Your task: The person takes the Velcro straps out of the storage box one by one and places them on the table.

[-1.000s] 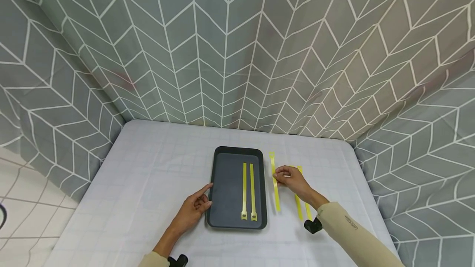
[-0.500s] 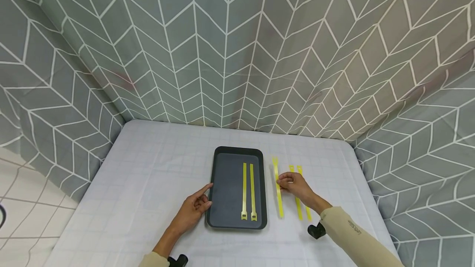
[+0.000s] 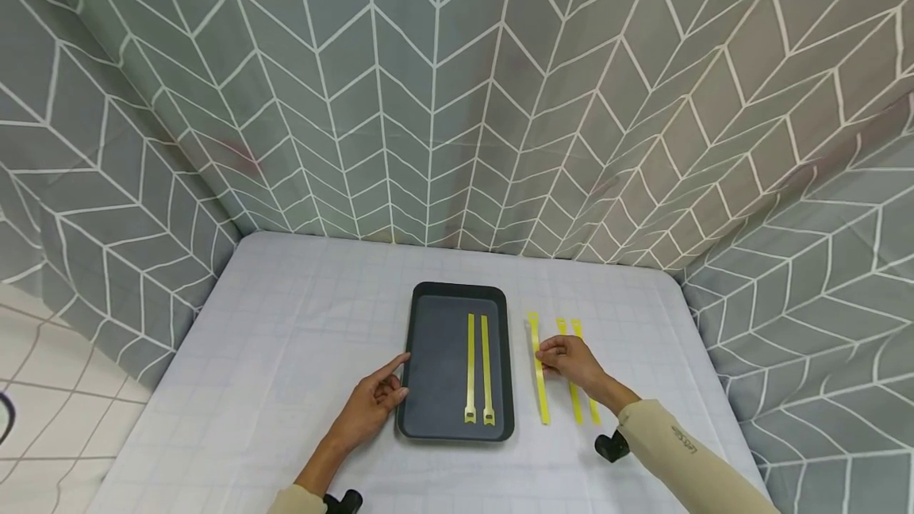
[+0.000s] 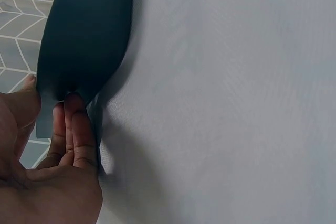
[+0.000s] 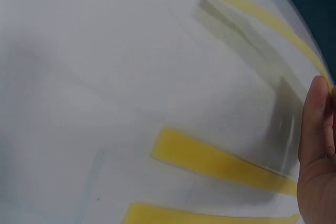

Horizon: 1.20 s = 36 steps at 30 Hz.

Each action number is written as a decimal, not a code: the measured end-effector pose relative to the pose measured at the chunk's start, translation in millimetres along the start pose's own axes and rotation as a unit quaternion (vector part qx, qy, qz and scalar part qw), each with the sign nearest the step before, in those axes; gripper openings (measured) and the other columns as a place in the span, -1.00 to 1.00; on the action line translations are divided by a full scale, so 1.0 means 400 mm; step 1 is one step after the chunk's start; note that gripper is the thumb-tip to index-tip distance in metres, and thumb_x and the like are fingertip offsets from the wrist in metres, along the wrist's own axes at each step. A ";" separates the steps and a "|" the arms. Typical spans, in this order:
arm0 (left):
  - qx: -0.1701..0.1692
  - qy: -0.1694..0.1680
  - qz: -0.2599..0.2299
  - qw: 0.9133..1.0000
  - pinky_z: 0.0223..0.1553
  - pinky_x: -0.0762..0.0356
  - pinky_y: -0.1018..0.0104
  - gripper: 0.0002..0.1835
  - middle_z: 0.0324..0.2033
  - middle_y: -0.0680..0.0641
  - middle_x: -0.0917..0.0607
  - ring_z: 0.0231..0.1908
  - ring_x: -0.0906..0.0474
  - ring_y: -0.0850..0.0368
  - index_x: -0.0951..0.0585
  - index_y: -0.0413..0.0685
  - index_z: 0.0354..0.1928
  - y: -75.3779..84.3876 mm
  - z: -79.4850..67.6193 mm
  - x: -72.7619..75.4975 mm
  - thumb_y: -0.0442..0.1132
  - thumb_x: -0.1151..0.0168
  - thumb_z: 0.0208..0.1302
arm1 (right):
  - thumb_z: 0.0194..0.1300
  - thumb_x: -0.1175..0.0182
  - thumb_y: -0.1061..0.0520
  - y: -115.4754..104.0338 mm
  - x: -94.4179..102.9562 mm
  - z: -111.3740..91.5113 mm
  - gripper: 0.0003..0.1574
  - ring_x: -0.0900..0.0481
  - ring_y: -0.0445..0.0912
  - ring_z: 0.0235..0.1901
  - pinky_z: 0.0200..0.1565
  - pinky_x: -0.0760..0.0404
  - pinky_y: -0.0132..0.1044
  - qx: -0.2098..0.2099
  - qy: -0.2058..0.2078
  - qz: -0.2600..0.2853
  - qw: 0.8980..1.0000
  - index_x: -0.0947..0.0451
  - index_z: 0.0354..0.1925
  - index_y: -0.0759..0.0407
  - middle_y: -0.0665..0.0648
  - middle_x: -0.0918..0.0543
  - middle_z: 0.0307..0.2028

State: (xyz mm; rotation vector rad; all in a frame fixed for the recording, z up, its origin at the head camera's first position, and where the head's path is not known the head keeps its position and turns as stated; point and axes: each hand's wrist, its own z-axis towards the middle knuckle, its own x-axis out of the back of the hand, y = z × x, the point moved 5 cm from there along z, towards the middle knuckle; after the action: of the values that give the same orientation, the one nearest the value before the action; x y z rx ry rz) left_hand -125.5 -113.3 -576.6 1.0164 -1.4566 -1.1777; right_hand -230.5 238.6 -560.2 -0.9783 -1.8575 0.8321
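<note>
My right hand [image 3: 567, 361] pinches a yellow slotted cable strap [image 3: 541, 389] near its middle, just right of the dark grey tray [image 3: 437, 423]. In the right wrist view the free end of this strap [image 5: 268, 20] bends above the cloth and casts a shadow. Two more yellow straps [image 3: 575, 403] lie under and beside that hand, partly covered by it. Inside the tray, two yellow straps [image 3: 470, 363] lie side by side, slotted heads toward me. My left hand [image 3: 366, 409] holds the tray's left edge, its fingers [image 4: 83, 135] against the outer wall.
A white cloth [image 3: 307, 308] covers the table. Grey curtains with white chevron lines [image 3: 457, 101] stand behind it and at both sides. Black wrist mounts [image 3: 612, 446] sit at both wrists. Tiled floor [image 3: 64, 395] shows at the left.
My right hand has moved a little right and toward me, carrying the strap away from the tray's right edge. My left hand and the tray have stayed in place.
</note>
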 end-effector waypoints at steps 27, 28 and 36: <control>0.021 -0.001 -0.003 1.000 -0.37 -0.40 0.45 -0.37 -0.24 -0.19 -0.53 -0.45 -0.38 0.30 -0.34 -0.19 0.46 -0.001 0.002 -0.002 -0.39 -0.24 0.37 | 0.28 -0.33 0.30 0.029 0.027 -0.007 -0.82 -0.70 -0.11 -0.50 -0.39 -0.70 -0.27 -0.008 0.098 -0.099 0.990 -0.64 -0.20 0.44 0.21 -0.72 -0.41; 0.022 -0.001 -0.002 1.000 -0.37 -0.41 0.45 -0.37 -0.24 -0.18 -0.53 -0.45 -0.38 0.29 -0.34 -0.19 0.46 -0.002 0.002 -0.002 -0.39 -0.24 0.37 | 0.27 -0.33 0.30 0.029 0.027 -0.007 -0.83 -0.70 -0.11 -0.51 -0.40 -0.70 -0.26 -0.007 0.100 -0.101 0.990 -0.64 -0.20 0.44 0.21 -0.72 -0.42; 0.033 0.003 0.013 0.999 -0.34 -0.44 0.47 -0.37 -0.26 -0.13 -0.53 -0.44 -0.41 0.30 -0.36 -0.10 0.46 -0.006 0.002 -0.002 -0.40 -0.23 0.37 | 0.25 -0.34 0.29 0.026 0.028 -0.008 -0.83 -0.69 -0.11 -0.56 -0.43 -0.69 -0.28 0.003 0.117 -0.117 0.986 -0.66 -0.23 0.42 0.17 -0.73 -0.47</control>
State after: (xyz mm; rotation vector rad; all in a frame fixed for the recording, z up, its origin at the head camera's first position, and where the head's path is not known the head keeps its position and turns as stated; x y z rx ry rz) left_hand -126.1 -112.7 -579.3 1.0412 -1.5092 -1.1129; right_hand -228.2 253.8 -563.2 -0.7973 -1.7239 0.5564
